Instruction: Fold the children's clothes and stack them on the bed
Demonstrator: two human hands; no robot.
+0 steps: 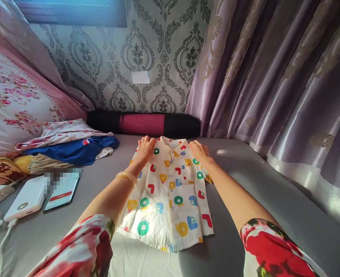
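Centre: my left hand (146,148) and right hand (198,150) lay flat, unclenched, on the shirt (170,196); the phone (61,191) screen, lower left, was blurred.

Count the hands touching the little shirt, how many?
2. The left hand rests on the shirt near its collar, on the left; the right hand rests near the collar on the right. No others show.

Wall (164,50): grey damask wallpaper, twelve o'clock.
Curtain (273,77): shiny mauve, two o'clock.
Window (71,11): blue-lit, eleven o'clock.
Bed (273,200): grey sheet, four o'clock.
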